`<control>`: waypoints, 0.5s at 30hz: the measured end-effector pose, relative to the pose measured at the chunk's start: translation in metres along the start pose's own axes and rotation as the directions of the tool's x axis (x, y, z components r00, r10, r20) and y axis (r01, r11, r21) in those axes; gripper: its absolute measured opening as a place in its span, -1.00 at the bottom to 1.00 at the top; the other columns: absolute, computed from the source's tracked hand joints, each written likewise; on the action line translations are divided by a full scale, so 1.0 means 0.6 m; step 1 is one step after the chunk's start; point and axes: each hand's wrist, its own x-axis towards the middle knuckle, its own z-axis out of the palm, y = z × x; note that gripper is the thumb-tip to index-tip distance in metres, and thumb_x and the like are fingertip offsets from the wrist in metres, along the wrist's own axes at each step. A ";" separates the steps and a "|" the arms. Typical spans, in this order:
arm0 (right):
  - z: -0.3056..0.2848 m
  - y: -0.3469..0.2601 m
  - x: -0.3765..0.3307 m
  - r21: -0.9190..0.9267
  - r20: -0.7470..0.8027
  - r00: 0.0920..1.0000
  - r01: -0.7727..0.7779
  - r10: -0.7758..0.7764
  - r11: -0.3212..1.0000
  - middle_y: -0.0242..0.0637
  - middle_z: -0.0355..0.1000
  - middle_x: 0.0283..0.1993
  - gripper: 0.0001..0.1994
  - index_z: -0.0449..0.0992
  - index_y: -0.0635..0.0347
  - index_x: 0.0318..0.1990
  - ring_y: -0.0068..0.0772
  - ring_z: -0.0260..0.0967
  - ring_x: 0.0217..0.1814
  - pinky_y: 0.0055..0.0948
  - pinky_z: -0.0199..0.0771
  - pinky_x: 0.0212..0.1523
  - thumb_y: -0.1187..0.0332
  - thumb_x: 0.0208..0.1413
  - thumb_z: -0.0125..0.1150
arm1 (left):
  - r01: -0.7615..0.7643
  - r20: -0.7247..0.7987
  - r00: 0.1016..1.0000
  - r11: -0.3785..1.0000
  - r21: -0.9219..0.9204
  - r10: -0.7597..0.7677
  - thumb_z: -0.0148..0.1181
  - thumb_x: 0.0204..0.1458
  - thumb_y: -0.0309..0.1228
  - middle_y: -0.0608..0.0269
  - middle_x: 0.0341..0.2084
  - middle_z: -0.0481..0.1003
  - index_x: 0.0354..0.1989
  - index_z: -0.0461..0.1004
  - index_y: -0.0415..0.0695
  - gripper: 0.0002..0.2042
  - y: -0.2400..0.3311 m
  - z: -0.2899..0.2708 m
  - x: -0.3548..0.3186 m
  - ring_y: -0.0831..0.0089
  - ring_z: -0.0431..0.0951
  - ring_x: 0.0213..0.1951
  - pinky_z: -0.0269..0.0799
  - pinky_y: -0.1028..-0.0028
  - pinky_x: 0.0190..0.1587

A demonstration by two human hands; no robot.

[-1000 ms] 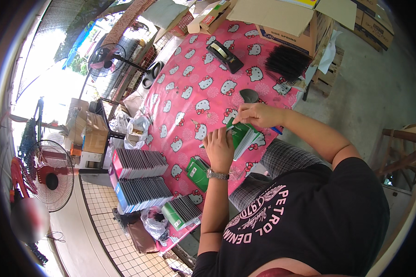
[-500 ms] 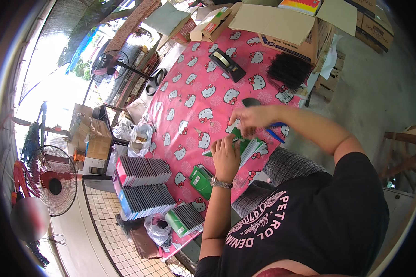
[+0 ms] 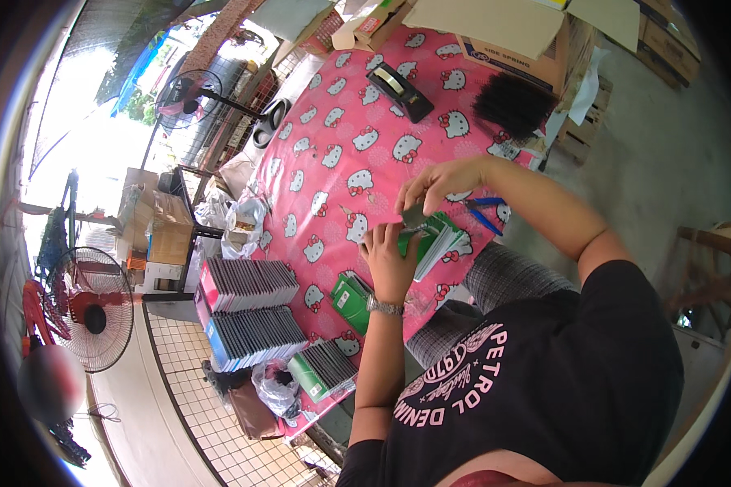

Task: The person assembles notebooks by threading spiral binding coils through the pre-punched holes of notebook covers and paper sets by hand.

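- The right hand (image 3: 440, 180), just above the middle of the frame, has its fingers pinched shut on a small flat grey card (image 3: 414, 216); its fingertips point down toward the left hand.
- The left hand (image 3: 388, 256), at the centre, is curled with thumb and fingers gripping a fanned stack of thin green-edged packets (image 3: 435, 241), which rests on the table edge, touching the grey card at its top.
- The stack looks like many slim sleeves splayed apart, green borders with pale faces; finer detail is too small to tell.
- A blue-handled pair of pliers (image 3: 485, 213) lies just right of the stack on the pink cartoon-cat tablecloth (image 3: 333, 138).
- Containers: an open brown cardboard box (image 3: 512, 32) at the top edge, contents hidden; two open trays of upright dark slim sleeves (image 3: 252, 312), red-sided above blue-sided, at centre left; a green box of the same sleeves (image 3: 325, 369) below them.
- A loose green packet (image 3: 351, 296) lies just left of the wristwatch (image 3: 384, 306).
- Against half a second ago, the right hand has come down onto the stack, and the left hand has risen to meet it; the trays lie unchanged.
- A black tape dispenser (image 3: 400, 91) and a black bristly bundle (image 3: 512, 104) sit in the upper part.
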 end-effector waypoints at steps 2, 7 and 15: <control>-0.020 0.010 -0.003 -0.187 -0.107 0.991 -0.097 0.078 0.978 -0.37 0.45 0.01 -0.56 0.54 0.21 0.04 -0.49 0.33 -0.01 -0.45 0.33 -0.01 0.19 0.02 0.29 | -0.012 0.006 1.000 0.999 -0.049 0.012 0.38 -0.03 -0.26 0.17 -0.23 0.47 -0.17 0.52 -0.12 -0.70 0.014 0.000 0.017 0.10 0.38 -0.05 0.25 0.14 0.05; -0.034 -0.010 -0.014 -0.215 -0.013 0.962 -0.270 0.273 0.939 -0.23 0.40 0.13 -0.46 0.51 0.21 0.10 -0.35 0.30 0.23 -0.34 0.32 0.16 0.18 -0.08 0.36 | -0.035 -0.042 0.999 0.996 -0.077 0.032 0.39 -0.07 -0.30 0.17 -0.27 0.48 -0.21 0.52 -0.13 -0.71 0.005 0.000 0.013 0.10 0.40 -0.09 0.28 0.15 0.03; -0.034 0.007 0.009 -0.497 -0.075 0.988 -0.157 0.138 0.854 -0.29 0.52 -0.16 -0.54 0.57 0.27 -0.02 -0.48 0.43 -0.05 -0.42 0.38 -0.07 0.11 0.03 0.30 | -0.045 -0.077 0.996 0.993 -0.113 0.037 0.37 -0.08 -0.40 0.09 -0.29 0.48 -0.24 0.50 -0.18 -0.75 -0.008 -0.002 0.017 0.05 0.40 -0.13 0.30 0.15 0.00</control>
